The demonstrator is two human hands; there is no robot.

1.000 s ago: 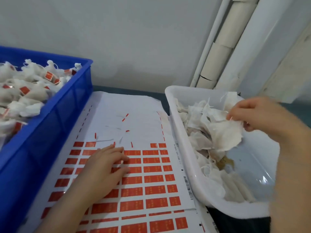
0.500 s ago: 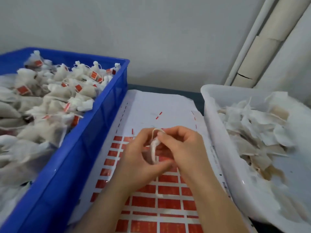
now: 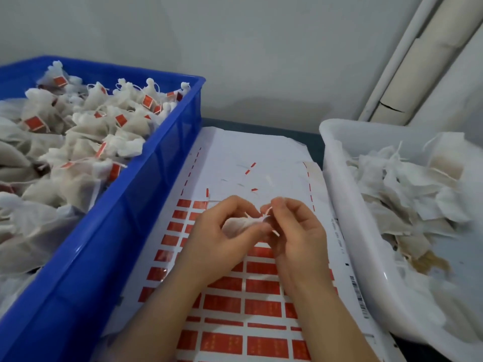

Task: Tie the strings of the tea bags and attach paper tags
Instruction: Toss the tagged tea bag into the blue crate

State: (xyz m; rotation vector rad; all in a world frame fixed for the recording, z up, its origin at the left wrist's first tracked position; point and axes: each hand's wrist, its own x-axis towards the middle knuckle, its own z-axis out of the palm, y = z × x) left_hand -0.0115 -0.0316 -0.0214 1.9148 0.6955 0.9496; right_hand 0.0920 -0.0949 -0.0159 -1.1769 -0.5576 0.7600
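1. Blue crate [image 3: 146,194], 9 o'clock: piled with tied, tagged bags, so that lot looks done.
2. White tub [image 3: 339,210], 3 o'clock: loose untagged bags left.
3. Centre, over tag sheet [image 3: 264,307]: left hand [image 3: 217,231] grips tea bag [image 3: 240,224], right hand [image 3: 295,231] pinches its string [image 3: 268,211]. Knot looks unfinished, no tag visible.

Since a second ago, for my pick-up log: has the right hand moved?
Yes. The right hand went left, out of the white tub, and now pinches a tea bag over the tag sheet.
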